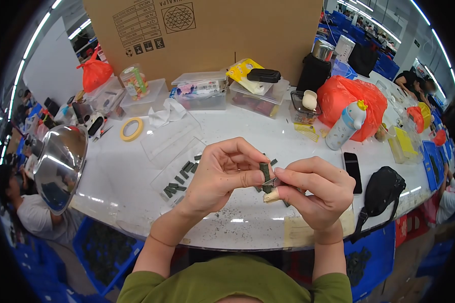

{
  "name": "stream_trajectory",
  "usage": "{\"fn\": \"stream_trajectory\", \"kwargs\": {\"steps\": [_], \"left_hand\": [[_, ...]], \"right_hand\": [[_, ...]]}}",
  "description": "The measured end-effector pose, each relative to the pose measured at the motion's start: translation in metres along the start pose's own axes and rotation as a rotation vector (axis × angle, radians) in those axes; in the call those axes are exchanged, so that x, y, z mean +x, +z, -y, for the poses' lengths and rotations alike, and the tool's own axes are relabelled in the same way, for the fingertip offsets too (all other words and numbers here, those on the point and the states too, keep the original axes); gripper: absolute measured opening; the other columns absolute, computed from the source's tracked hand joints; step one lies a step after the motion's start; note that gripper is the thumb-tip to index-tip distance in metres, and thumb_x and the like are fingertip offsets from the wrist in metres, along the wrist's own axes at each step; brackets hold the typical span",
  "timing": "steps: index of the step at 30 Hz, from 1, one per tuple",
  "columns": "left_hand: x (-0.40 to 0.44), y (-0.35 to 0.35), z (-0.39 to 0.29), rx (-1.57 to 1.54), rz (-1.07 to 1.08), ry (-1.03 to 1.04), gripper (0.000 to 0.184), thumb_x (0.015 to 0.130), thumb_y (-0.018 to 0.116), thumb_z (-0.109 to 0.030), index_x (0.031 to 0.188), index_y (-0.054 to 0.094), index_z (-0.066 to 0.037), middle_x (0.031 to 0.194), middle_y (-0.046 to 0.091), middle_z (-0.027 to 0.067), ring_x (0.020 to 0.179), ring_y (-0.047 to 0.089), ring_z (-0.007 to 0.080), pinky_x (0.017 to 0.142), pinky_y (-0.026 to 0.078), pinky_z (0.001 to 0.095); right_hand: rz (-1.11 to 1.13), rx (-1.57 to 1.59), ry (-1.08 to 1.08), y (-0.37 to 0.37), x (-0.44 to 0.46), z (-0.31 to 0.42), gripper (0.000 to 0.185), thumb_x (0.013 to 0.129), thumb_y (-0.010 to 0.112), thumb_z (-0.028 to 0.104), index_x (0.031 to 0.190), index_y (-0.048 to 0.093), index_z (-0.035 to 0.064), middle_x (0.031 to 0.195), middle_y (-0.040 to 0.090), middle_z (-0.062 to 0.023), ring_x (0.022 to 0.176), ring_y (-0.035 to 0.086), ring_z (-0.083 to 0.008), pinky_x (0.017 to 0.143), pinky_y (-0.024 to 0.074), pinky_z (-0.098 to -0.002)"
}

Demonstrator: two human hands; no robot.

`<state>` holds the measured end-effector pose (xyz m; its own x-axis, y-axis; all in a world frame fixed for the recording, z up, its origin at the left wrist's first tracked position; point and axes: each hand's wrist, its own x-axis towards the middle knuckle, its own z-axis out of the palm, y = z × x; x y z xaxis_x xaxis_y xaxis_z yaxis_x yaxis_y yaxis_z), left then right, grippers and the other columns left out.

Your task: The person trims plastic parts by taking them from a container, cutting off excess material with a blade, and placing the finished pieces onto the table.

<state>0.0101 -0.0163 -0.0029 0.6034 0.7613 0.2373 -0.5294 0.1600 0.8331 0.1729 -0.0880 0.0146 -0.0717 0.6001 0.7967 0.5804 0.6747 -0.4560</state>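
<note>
My left hand [222, 174] pinches a small dark green block [264, 170] upright between thumb and fingertips, above the white table. My right hand [318, 189] is closed on a thin, blade-like metal piece [271, 182], which touches the block's lower part. Beige tape [271, 196] wraps the tip of my right thumb. Below and left of my hands, several dark green strips [175, 187] lie on the table, some on a clear sheet. More green pieces are partly hidden behind my fingers. Dark crumbs are scattered on the tabletop near me.
A roll of yellow tape [131, 129] lies at the left, near a shiny metal bowl-shaped object [60, 169]. Clear plastic boxes [199, 93] line the back before a large carton [202, 45]. At the right are a bottle [345, 126], a phone [352, 173] and a black pouch [382, 192].
</note>
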Motion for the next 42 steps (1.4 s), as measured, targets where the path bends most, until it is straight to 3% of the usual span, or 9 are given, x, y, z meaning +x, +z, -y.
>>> {"fn": "stream_trajectory", "kwargs": {"steps": [8,13,33,42], "left_hand": [[0.0014,-0.0020,0.0052,-0.012,0.011,0.019,0.023,0.070,0.067,0.009,0.089,0.058,-0.001,0.078,0.066,0.0137,0.068,0.063,0.0145,0.063,0.050,0.0197],[0.0028,-0.0051,0.0061,-0.097,0.059,0.014,0.026,0.072,0.065,0.011,0.095,0.059,0.002,0.079,0.066,0.0132,0.071,0.063,0.0138,0.064,0.052,0.0201],[0.0001,-0.0035,0.0032,-0.029,0.024,-0.009,0.022,0.071,0.066,0.010,0.088,0.057,-0.002,0.080,0.066,0.0129,0.068,0.063,0.0133,0.063,0.051,0.0193],[0.0013,-0.0056,0.0047,-0.115,0.066,-0.001,0.026,0.072,0.064,0.012,0.095,0.058,0.001,0.082,0.066,0.0142,0.069,0.062,0.0142,0.064,0.052,0.0216]], "right_hand": [[0.007,-0.057,-0.005,-0.0001,-0.0028,-0.0002,0.021,0.059,0.075,0.002,0.080,0.071,-0.0006,0.071,0.064,-0.0085,0.052,0.047,-0.0103,0.044,0.0341,-0.0194],[-0.028,-0.032,-0.027,0.0024,-0.0022,-0.0031,0.021,0.059,0.076,0.002,0.080,0.071,-0.0004,0.072,0.064,-0.0087,0.053,0.047,-0.0105,0.044,0.0345,-0.0196],[-0.051,-0.023,-0.046,0.0038,-0.0020,-0.0038,0.021,0.061,0.075,0.003,0.082,0.071,-0.0004,0.072,0.064,-0.0086,0.053,0.048,-0.0110,0.045,0.0358,-0.0197],[-0.031,-0.018,-0.064,0.0017,-0.0006,-0.0046,0.021,0.060,0.076,0.003,0.080,0.071,0.0002,0.072,0.064,-0.0084,0.053,0.049,-0.0110,0.045,0.0358,-0.0197]]}}
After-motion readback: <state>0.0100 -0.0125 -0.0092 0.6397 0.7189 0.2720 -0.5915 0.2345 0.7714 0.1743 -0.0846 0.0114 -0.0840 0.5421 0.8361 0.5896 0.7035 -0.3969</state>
